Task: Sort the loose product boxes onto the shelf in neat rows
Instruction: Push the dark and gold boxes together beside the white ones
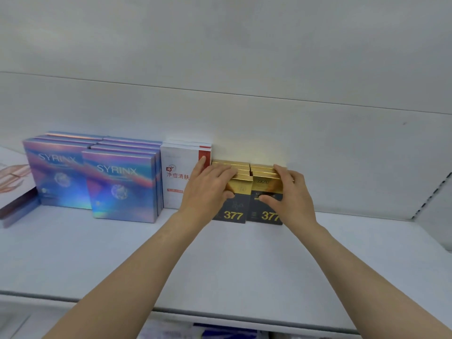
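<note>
Two rows of gold-and-black "377" boxes stand upright against the back of the white shelf (220,260). My left hand (208,189) grips the left row of 377 boxes (234,211), fingers over the gold tops and thumb on the front. My right hand (288,192) grips the right row of 377 boxes (265,214) the same way. To their left stand white boxes with red trim (178,177), and further left two rows of holographic SYRINX boxes (119,189).
Flat boxes, one pale and one dark (17,206), lie at the far left of the shelf. The shelf's perforated side upright (433,192) is at the right. A lower shelf with blue items (220,332) shows beneath the front edge.
</note>
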Tool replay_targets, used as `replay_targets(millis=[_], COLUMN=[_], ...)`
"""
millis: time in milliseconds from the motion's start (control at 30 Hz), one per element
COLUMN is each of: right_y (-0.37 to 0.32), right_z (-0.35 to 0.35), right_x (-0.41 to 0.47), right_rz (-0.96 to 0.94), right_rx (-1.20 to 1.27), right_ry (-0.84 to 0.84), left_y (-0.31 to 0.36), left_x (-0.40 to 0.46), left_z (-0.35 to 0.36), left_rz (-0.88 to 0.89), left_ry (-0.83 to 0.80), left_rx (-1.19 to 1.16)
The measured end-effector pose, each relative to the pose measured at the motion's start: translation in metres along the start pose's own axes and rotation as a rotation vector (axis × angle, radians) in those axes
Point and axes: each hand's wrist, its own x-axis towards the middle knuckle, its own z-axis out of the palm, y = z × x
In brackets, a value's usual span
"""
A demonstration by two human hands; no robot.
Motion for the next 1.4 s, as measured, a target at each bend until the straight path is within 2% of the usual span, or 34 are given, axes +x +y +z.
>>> replay_targets(millis=[167, 300, 400, 467, 533, 667, 967, 1167, 1400], right_y=[0.001, -0.01, -0.033, -0.059, -0.093, -0.179, -0.402, -0.52, -0.618], right_z=[-0.004, -0.019, -0.045, -0.063, -0.076, -0.077, -0.011, 0.055, 0.129], right_x=[0.002, 0.003, 0.008, 0.014, 0.017, 0.009, -0.062, -0.117, -0.132], right_rz=[-0.017, 0.017, 0.058, 0.009, -0.075, -0.244, -0.574, -0.661, -0.745], right_rx=[-0.091, -0.186, -0.27, -0.29, -0.28, -0.295, -0.216, -0.093, -0.08], right_ry=[0.012, -0.067, -0.042, -0.014, -0.029, -0.112, -0.091, -0.128, -0.233], left_y=[0.005, 0.005, -0.003, -0.015, -0.036, -0.098, -0.255, -0.338, -0.43], left_x=[0.0, 0.001, 0.006, 0.007, 0.004, -0.018, -0.151, -0.245, -0.304], left_z=[-0.004, -0.014, -0.036, -0.063, -0.094, -0.167, -0.329, -0.382, -0.408], left_rz=[-0.025, -0.017, -0.018, -0.058, -0.101, -0.129, -0.199, -0.31, -0.399], left_ry=[-0.027, -0.106, -0.167, -0.174, -0.156, -0.129, -0.063, -0.065, -0.015], left_rx=[-0.022, -0.043, -0.137, -0.22, -0.264, -0.199, 0.002, 0.011, 0.013])
